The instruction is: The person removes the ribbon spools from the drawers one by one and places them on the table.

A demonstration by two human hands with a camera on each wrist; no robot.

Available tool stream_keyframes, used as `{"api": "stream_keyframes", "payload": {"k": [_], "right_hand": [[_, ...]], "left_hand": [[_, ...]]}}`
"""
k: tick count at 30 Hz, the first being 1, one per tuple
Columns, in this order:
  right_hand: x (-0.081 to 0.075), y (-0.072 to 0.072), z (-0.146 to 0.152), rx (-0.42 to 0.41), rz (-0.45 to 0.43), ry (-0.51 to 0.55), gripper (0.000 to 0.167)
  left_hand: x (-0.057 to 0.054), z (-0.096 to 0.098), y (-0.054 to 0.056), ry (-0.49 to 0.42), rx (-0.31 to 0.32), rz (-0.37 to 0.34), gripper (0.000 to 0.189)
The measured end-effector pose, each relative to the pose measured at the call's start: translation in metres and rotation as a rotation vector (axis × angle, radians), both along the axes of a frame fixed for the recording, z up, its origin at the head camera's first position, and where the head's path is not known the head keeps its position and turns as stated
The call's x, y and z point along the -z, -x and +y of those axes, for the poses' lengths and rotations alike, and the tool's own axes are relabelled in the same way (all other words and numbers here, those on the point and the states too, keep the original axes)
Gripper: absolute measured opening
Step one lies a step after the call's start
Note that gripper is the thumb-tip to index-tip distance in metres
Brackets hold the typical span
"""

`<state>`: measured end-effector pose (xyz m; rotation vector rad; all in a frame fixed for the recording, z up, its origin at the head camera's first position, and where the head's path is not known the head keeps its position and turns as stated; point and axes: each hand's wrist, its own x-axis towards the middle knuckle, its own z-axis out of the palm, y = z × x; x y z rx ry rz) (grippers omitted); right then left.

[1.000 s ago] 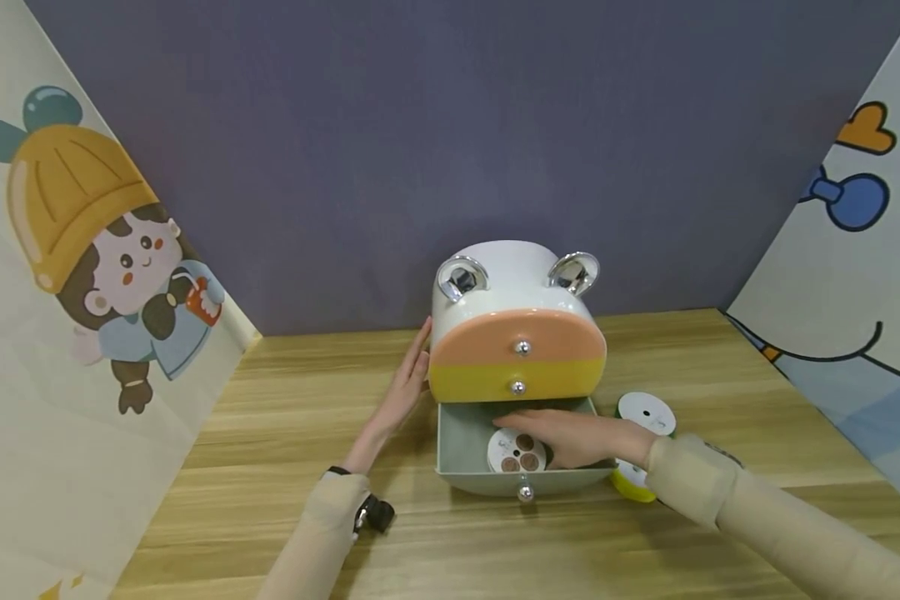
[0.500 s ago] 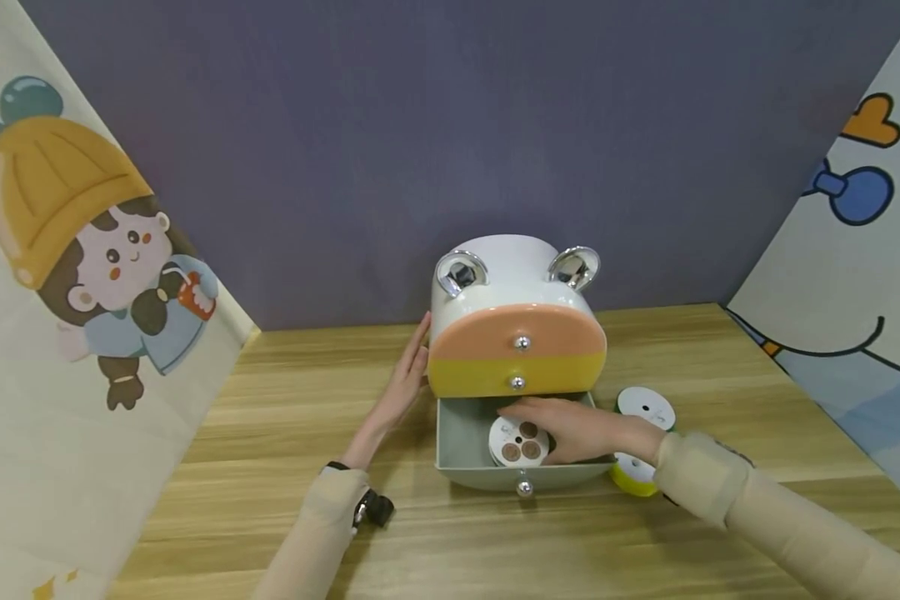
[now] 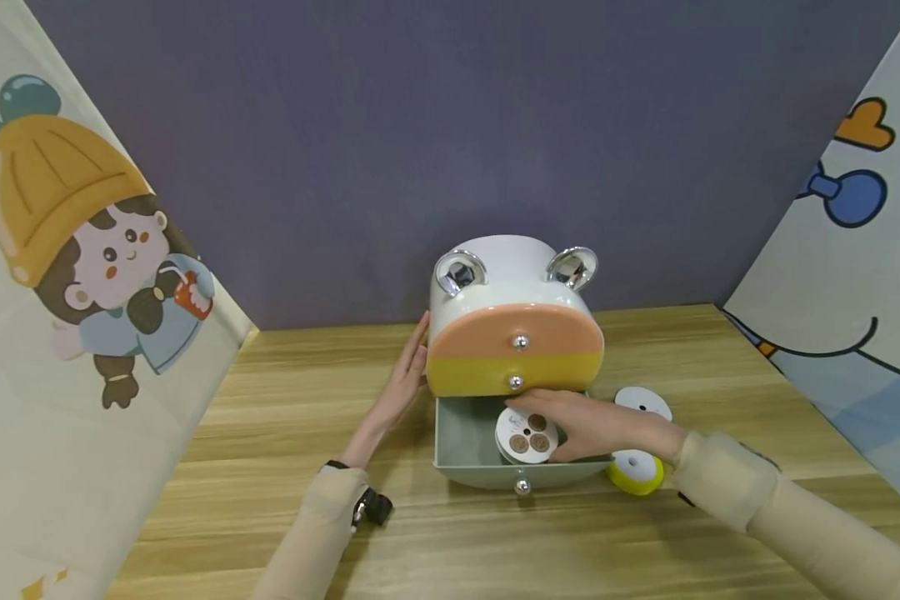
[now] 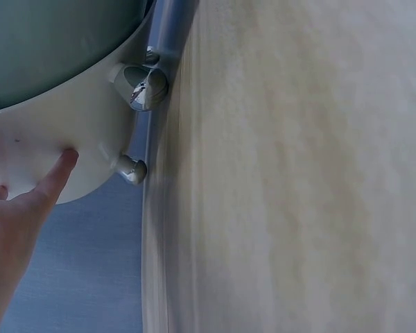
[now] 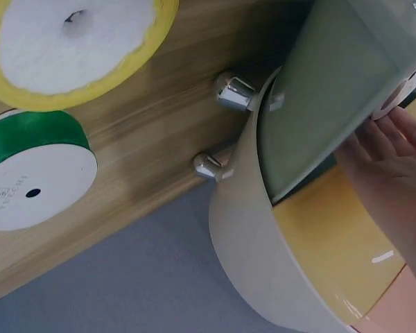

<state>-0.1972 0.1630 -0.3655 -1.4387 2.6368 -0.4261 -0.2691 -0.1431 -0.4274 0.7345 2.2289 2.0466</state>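
Observation:
A white spool (image 3: 516, 423) with brown circles on its face tilts inside the pulled-out grey-green bottom drawer (image 3: 461, 433). My right hand (image 3: 588, 425) pinches its right side, thumb below and fingers above; the far fingers are hidden. In the right wrist view the right hand (image 5: 395, 173) reaches over the drawer, and only the spool's edge (image 5: 402, 94) shows. My left hand (image 3: 400, 390) rests with straight fingers against the left side of the white animal-shaped drawer cabinet (image 3: 506, 267). In the left wrist view a fingertip of the left hand (image 4: 21, 222) touches the cabinet wall.
Right of the drawer, a green ribbon spool (image 5: 45, 184) and a yellow-edged spool (image 3: 637, 475) lie on the wooden table (image 3: 285, 467). Orange (image 3: 465, 333) and yellow (image 3: 465, 379) upper drawers are closed. A dark wall (image 3: 330, 167) stands behind the cabinet.
My right hand has drawn the white spool slightly right and up within the drawer, and the spool now tilts more. The left hand has stayed on the cabinet's side.

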Motion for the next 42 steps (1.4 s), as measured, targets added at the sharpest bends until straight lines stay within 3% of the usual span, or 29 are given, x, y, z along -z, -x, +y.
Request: {"api": "stream_keyframes", "payload": {"k": [8, 21, 33, 42], "right_hand": [[-0.011, -0.007, 0.003, 0.011, -0.024, 0.021, 0.076], [-0.027, -0.022, 0.015, 0.088, -0.056, 0.051, 0.09], [-0.039, -0.037, 0.029, 0.192, -0.029, 0.023, 0.089], [-0.041, -0.043, 0.048, 0.289, -0.087, 0.015, 0.092]], "left_hand": [[-0.002, -0.001, -0.002, 0.001, 0.0, -0.003, 0.053], [-0.003, -0.006, -0.004, 0.003, 0.003, 0.003, 0.052], [-0.002, -0.013, -0.004, 0.009, 0.0, 0.011, 0.052], [0.001, -0.013, 0.0, 0.011, -0.004, 0.0, 0.052]]}}
